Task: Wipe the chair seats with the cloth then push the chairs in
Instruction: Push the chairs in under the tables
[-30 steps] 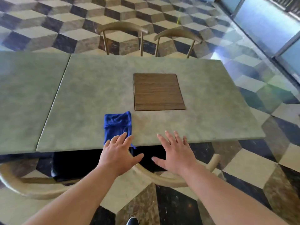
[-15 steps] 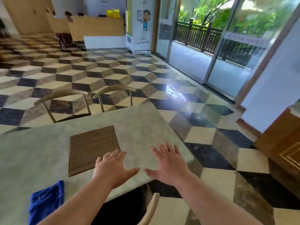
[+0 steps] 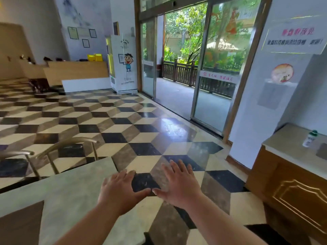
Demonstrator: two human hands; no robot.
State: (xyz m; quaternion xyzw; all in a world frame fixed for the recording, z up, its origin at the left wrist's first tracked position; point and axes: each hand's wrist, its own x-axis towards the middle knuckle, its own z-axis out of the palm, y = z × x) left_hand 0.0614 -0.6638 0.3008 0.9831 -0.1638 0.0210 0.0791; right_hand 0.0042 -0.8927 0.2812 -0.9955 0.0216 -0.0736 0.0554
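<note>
Both grips released: left hand [image 3: 120, 190] and right hand [image 3: 178, 186] hover flat, fingers spread, thumbs nearly touching, at the surface [image 3: 70, 191] corner. One chair [image 3: 74, 139] and a second chair [image 3: 17, 152] stand at its far edge, seats hidden.

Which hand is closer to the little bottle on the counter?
The right hand. It hovers over the floor, on the same side as the bottle. The left hand is farther off, over the edge of the table.
</note>
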